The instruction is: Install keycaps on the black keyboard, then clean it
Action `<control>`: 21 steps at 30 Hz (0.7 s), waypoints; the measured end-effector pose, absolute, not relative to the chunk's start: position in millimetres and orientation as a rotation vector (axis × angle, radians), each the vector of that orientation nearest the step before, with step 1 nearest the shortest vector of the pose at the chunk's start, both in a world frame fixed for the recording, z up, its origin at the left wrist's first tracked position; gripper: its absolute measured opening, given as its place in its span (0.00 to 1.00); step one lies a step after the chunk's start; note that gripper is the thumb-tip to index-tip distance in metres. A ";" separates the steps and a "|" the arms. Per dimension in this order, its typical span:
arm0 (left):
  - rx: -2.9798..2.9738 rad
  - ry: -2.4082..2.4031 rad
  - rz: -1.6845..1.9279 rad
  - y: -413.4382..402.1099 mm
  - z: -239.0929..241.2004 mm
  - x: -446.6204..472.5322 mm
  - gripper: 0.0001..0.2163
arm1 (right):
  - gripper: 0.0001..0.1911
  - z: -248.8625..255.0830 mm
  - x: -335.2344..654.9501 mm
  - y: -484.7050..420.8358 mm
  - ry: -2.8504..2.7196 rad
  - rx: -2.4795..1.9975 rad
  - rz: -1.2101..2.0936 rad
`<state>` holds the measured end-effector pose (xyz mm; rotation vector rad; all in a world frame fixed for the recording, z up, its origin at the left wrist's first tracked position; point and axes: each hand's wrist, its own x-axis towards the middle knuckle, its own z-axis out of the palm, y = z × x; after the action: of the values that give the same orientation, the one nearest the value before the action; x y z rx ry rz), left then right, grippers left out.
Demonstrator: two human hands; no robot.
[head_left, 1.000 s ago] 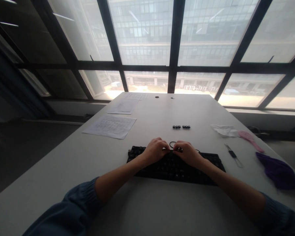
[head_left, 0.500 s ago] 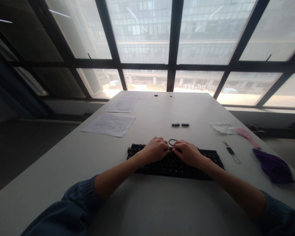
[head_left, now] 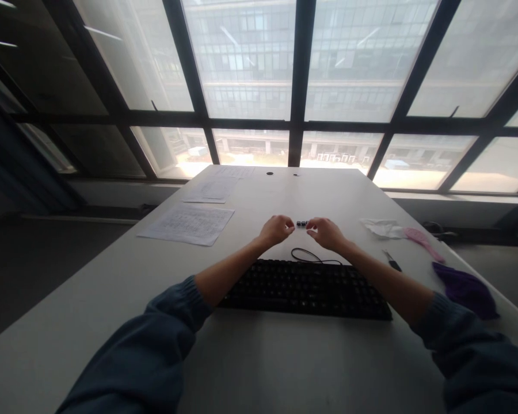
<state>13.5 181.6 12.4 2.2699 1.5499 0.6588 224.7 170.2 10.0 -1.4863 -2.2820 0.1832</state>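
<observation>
Several small black keycaps [head_left: 302,223] stand in a short row on the white table, in the gap between my two hands. On their left is my left hand [head_left: 277,230], fingers curved and thumb a little apart, with nothing visible in it. My right hand [head_left: 326,233] hovers at the row's right end, its thumb and fingers also apart; it covers part of the row. Below my wrists lies a black keyboard [head_left: 306,290], partly hidden by my forearms. Its thin cable [head_left: 302,251] loops behind it.
Printed papers [head_left: 187,224] lie on the left. On the right are a crumpled white tissue [head_left: 384,228], a pink brush-like object [head_left: 423,242], a dark-handled tool [head_left: 392,262] partly behind my forearm, and a purple cloth [head_left: 466,290]. Windows stand beyond the table's far edge.
Both hands have left the keyboard's upper edge and moved forward to the row of keycaps. The keyboard's keys are now more exposed. The view has shifted slightly.
</observation>
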 end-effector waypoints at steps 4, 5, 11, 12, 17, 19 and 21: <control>2.243 1.608 0.652 228.1 2.1 35.1 0.10 | 0.10 4.7 222.7 218.2 -2.396 -1.555 -0.022; 2.242 1.611 0.646 236.0 -2.0 39.3 0.11 | 0.10 2.5 221.9 225.6 -2.415 -1.552 -0.030; 2.255 1.575 0.588 260.5 -22.5 53.7 0.08 | 0.10 -10.6 218.3 245.0 -2.496 -1.526 -0.038; 2.258 1.567 0.584 261.4 -23.8 54.7 0.08 | 0.10 -12.0 217.7 246.0 -2.500 -1.521 -0.035; 2.262 1.527 0.601 252.4 -18.0 52.2 0.08 | 0.11 -12.6 215.0 243.9 -2.492 -1.468 0.020; 2.257 1.503 0.625 241.5 -9.6 47.3 0.08 | 0.10 -8.9 216.2 237.1 -2.475 -1.436 0.046; 2.251 1.476 0.657 225.3 1.2 40.8 0.08 | 0.10 -3.3 220.2 224.6 -2.454 -1.398 0.058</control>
<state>40.8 225.3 1.2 2.2508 1.4759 0.6565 220.2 224.6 -3.3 -1.3982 -2.4540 0.0581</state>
